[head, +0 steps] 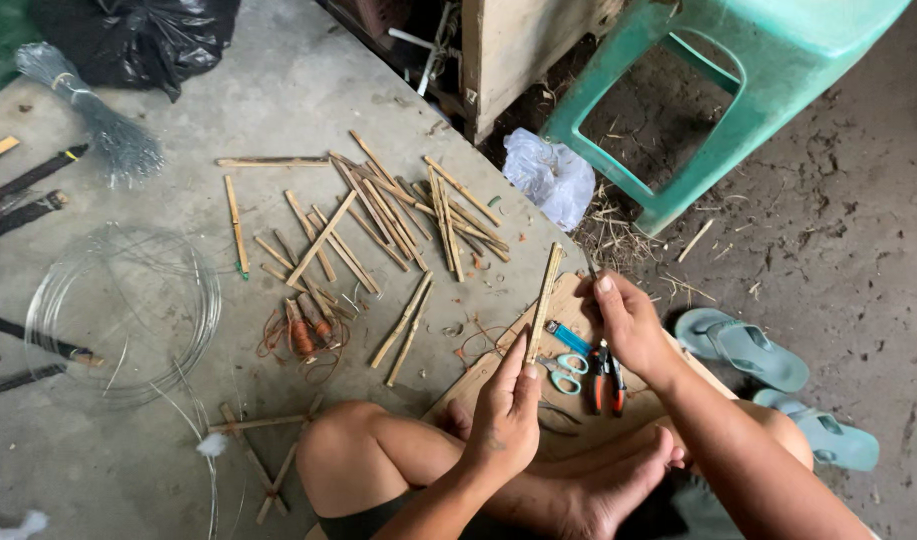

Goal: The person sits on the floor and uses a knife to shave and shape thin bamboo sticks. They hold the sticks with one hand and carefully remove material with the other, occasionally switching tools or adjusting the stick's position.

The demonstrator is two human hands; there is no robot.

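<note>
Head view: right hand [633,325] hides its blade.

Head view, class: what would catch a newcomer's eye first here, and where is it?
At centre, the left hand holds a thin bamboo strip upright, with the right hand near its top. Behind it, cut bamboo sticks lie scattered over the concrete floor. A green plastic stool stands at upper right.
</note>
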